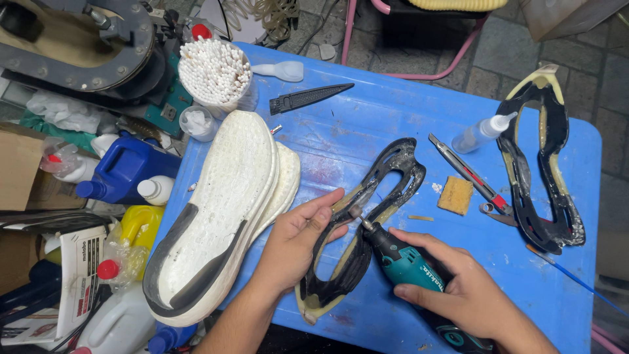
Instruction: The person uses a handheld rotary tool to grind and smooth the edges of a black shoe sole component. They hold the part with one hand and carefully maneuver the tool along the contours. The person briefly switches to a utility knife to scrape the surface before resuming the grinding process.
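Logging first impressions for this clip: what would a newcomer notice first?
Centre stage, the right hand presses a teal rotary tool against a black outsole piece steadied by the left hand on the blue table. Left of it lie big white midsoles.

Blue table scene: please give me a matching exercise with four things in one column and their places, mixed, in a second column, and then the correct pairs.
Things:
1. teal rotary tool
2. black outsole piece
3. yellow sponge
4. cup of white swabs

Places:
A. at the table's far left corner
B. lying free between the two black outsole pieces
C. held in the right hand
D. steadied by the left hand

Pairs: 1-C, 2-D, 3-B, 4-A
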